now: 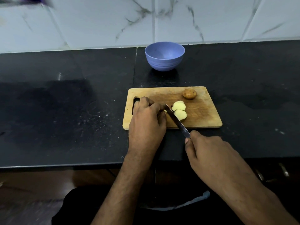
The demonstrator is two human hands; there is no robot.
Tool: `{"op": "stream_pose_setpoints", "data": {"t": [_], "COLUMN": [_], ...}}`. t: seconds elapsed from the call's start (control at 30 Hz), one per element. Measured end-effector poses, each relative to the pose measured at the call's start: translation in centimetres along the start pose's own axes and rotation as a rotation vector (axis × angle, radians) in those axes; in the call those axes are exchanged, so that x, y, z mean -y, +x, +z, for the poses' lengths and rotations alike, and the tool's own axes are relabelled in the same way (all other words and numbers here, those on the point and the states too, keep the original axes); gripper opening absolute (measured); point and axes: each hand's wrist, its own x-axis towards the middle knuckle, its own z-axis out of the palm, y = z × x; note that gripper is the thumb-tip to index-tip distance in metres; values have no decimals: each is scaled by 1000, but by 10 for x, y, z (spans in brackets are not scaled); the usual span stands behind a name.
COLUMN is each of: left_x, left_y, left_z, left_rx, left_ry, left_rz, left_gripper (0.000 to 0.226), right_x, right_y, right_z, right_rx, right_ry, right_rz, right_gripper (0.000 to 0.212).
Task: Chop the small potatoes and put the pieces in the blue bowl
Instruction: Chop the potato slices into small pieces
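Nearest the camera, two bare forearms reach out over a dark lap toward a black stone countertop [65, 111]. The right hand [209, 151] is wrapped around a knife handle that it hides completely; only the knife [177, 120] blade shows, its long axis running diagonally from that hand, up and to the left, with the tip pointing at the left hand. The left hand [146, 120] lies curled on the left end of a wooden cutting board [203, 111], covering part of the handle slot. Its fingertips pinch a piece of potato at the blade's tip, almost wholly hidden, so its shape cannot be made out. Just right of the blade lie two pale potato slices [179, 110], cut faces up, overlapping one another. Farther back, near the board's far right corner, sits a whole small potato [189, 94] in its brown skin. Beyond the board, well apart from it, stands the blue bowl [164, 56] close to the marble-patterned wall tiles [211, 18]. A blurred purple object is cut off at the top left corner.
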Motion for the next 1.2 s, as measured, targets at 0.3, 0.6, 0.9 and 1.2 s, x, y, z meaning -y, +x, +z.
{"op": "stream_pose_setpoints", "data": {"t": [0.3,0.6,0.9,1.2], "left_x": [3,1,-4,-21], "left_y": [1,1,3,16], "left_z": [3,0,5,25], "left_rx": [16,10,106,105], "left_ry": [-51,-148,90,67], "left_rz": [-34,-65,130,193], "left_gripper": [10,19,38,24], "right_x": [4,-12,-20,-22], "right_y": [22,20,20,19], "right_z": [-4,-9,-10,-8], "right_rx": [24,-45,-10,-15], "right_ry": [-17,295,743,720], "right_rz": [-10,44,212,175], "right_gripper": [26,34,37,35]}}
